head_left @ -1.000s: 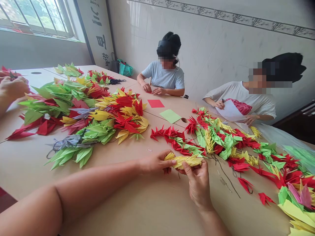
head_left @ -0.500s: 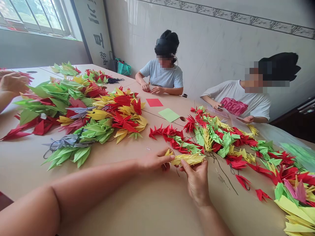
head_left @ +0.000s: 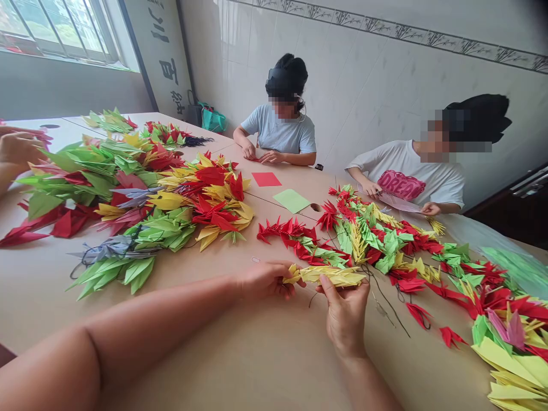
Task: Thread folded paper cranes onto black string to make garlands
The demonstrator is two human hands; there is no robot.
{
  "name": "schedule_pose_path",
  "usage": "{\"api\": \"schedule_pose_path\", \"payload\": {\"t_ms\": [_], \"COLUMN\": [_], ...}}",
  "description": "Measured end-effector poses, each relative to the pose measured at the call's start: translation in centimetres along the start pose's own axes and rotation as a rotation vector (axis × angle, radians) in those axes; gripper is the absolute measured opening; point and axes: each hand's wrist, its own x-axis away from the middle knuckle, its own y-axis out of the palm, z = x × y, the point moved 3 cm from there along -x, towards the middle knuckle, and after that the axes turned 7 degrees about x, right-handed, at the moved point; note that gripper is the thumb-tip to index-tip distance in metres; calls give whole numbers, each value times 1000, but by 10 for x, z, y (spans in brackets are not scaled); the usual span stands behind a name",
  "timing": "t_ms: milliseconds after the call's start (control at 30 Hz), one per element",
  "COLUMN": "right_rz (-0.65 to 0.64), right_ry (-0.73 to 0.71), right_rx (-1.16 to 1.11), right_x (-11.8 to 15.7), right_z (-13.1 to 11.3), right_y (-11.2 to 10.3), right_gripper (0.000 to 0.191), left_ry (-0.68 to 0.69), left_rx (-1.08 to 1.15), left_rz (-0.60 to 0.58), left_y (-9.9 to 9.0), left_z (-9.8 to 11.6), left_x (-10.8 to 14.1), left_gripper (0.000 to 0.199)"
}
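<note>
L hand (head_left: 268,279) clasped one end of yellow folded paper (head_left: 342,276); R hand (head_left: 347,317) pinched it mid-length, prob. for support. Underside wasn't clear.

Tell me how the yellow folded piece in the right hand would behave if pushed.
The yellow folded piece is probably light, since it looks like paper. Its tight, overlapping layers suggest some stiffness lengthwise, though a hard push could crease them. Its uneven, pointed outline makes smooth rolling unlikely.

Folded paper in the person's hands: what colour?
The folded paper is yellow; head view shows it best.
</note>
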Motion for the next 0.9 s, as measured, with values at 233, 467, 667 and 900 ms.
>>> {"api": "schedule_pose_path", "payload": {"t_ms": [233, 467, 667, 900], "right_rz": [-128, -172, -258, -293], "right_ry": [-5, 23, 53, 182], "right_rx": [10, 39, 32, -30], "right_x": [4, 2, 2, 1], "right_z": [-1, 2, 6, 11], "right_y": [3, 5, 7, 9], "right_gripper": [43, 44, 43, 50], "left_ry": [-42, -119, -43, 64], "left_rx": [-66, -49, -382, -526], "left_rz": [2, -125, -146, -81], "left_y": [1, -1, -4, -5], "left_z": [-1, -1, -3, -9], "left_x": [1, 0, 1, -1], "left_gripper": [21, 29, 28, 73]}}
